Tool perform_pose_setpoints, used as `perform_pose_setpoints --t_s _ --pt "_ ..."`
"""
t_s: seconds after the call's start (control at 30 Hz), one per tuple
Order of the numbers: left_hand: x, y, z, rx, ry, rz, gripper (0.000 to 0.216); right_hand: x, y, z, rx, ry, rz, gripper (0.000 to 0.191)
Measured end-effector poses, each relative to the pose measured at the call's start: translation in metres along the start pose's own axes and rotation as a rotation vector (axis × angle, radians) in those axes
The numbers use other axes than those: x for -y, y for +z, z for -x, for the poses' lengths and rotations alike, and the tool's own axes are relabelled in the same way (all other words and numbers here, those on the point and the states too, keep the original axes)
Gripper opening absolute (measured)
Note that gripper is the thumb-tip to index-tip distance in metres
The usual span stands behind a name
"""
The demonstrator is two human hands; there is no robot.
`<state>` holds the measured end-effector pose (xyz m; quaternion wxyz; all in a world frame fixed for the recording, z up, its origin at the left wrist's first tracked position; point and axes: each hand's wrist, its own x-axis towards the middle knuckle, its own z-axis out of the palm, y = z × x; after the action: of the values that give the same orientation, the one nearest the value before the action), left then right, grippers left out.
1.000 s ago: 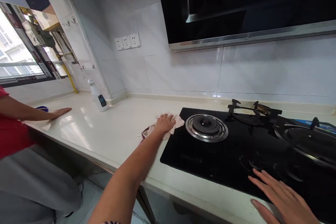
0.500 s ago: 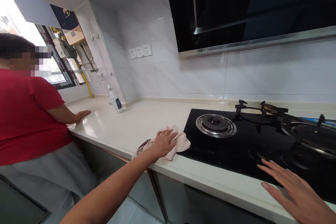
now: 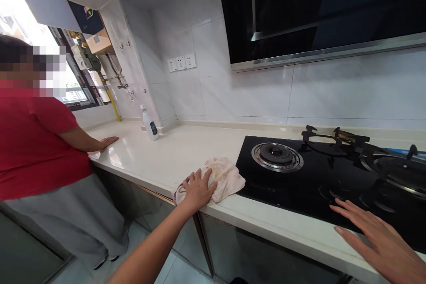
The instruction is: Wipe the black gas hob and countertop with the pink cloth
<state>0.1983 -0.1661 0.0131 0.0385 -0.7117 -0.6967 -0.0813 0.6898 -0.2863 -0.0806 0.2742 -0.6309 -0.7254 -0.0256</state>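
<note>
My left hand presses down on a crumpled off-white cloth, which lies on the white stone countertop against the near left corner of the black glass gas cooktop. My right hand rests flat with its fingers spread, over the cooktop's front edge, and holds nothing. Its nearest neighbour is a burner area at the cooktop's near right. A steel-ringed burner stands just beyond the cloth.
A person in a red shirt stands at the left, one hand flat on the counter. A spray bottle stands by the wall. Black range hood hangs above the cooktop. Pan supports rise at the back.
The view has swung left and shows more of the person in red. My left hand and the cloth have shifted from beside the burner toward the counter's front edge.
</note>
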Motion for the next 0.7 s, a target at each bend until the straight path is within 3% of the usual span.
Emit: perform_pose_setpoints --t_s 0.17,0.3,0.53,0.7 --pt "-0.034 0.002 -0.042 -0.053 0.06 0.093 0.059 0.004 -0.003 -0.002 0.014 -0.008 0.003 0.058" --pt "-0.046 0.003 -0.064 -0.073 0.102 0.111 0.068 0.016 -0.012 -0.004 0.04 0.008 0.012 0.058" --pt "-0.032 -0.008 -0.048 -0.1 -0.067 0.078 0.063 0.023 -0.015 -0.007 0.04 0.033 -0.009 0.06" --pt "-0.033 -0.02 -0.045 -0.043 -0.083 0.026 0.058 0.024 -0.015 -0.007 0.055 0.045 -0.013 0.062"
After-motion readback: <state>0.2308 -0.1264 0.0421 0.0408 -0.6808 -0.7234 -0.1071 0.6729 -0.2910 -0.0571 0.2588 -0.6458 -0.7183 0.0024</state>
